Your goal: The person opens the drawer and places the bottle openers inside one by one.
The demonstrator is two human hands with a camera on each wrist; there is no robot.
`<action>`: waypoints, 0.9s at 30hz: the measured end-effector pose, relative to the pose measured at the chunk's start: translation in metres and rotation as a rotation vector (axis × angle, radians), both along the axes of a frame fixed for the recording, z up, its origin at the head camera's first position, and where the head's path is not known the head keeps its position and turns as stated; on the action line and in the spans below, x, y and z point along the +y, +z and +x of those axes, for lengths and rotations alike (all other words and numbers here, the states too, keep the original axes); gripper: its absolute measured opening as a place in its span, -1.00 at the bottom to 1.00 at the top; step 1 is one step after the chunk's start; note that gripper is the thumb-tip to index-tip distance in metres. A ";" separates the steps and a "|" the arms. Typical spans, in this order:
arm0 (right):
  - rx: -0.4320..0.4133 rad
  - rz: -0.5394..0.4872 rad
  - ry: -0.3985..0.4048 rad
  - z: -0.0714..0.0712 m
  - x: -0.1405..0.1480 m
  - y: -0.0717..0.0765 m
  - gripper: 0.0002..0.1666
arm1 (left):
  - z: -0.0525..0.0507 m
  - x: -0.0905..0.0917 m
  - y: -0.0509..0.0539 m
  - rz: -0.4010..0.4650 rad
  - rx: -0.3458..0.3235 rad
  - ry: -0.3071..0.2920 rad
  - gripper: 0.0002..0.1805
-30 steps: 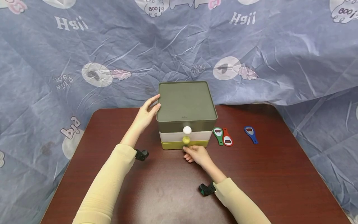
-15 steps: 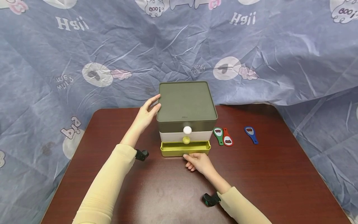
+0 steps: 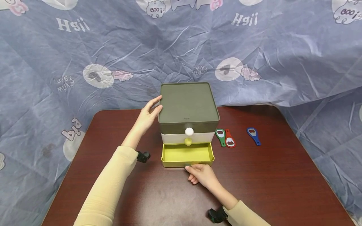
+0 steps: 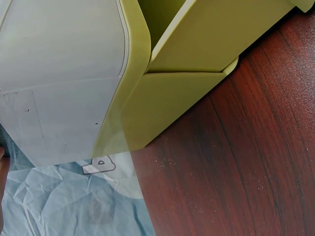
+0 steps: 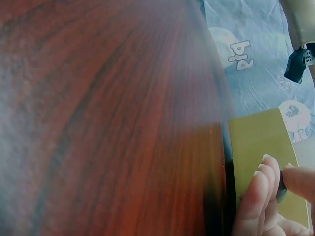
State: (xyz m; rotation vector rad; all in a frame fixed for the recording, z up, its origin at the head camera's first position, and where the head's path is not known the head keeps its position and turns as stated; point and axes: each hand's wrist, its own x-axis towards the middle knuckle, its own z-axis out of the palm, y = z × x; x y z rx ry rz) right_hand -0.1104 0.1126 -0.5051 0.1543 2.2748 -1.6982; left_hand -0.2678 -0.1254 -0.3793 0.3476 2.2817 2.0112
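A small three-tier drawer box (image 3: 188, 102) stands on the table, with a dark green top tier, a white middle one and a yellow-green bottom one. The bottom drawer (image 3: 172, 164) is pulled out, and its visible inside holds nothing. My right hand (image 3: 205, 175) pinches this drawer's dark knob (image 5: 281, 189) between thumb and fingers. At the box's upper left side, my left hand (image 3: 148, 115) rests with its fingertips against the edge. Only a sliver of that hand shows in the left wrist view. The upper two drawers are closed, with a white knob (image 3: 189, 131) and a yellow-green knob (image 3: 188, 141).
Right of the box lie a green bottle opener (image 3: 222, 142) and a red bottle opener (image 3: 227, 135), side by side. A blue bottle opener (image 3: 255, 138) lies farther right. Behind the dark red wooden table (image 3: 282, 175) hangs a blue-grey printed cloth (image 3: 169, 47).
My right hand has drawn the bottom drawer out of the box toward me, from closed to well extended. The left hand has stayed in place against the box.
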 end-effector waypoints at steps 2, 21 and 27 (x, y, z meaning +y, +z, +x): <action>0.000 -0.005 -0.002 0.002 0.000 0.000 -0.56 | 0.000 0.000 0.000 0.001 -0.006 0.001 -0.45; -0.011 -0.020 0.055 0.008 0.003 0.001 -0.49 | -0.006 -0.001 -0.009 -0.016 0.012 0.012 -0.46; -0.047 -0.001 0.185 0.011 0.019 0.017 -0.50 | -0.007 -0.001 -0.009 -0.001 0.000 0.005 -0.45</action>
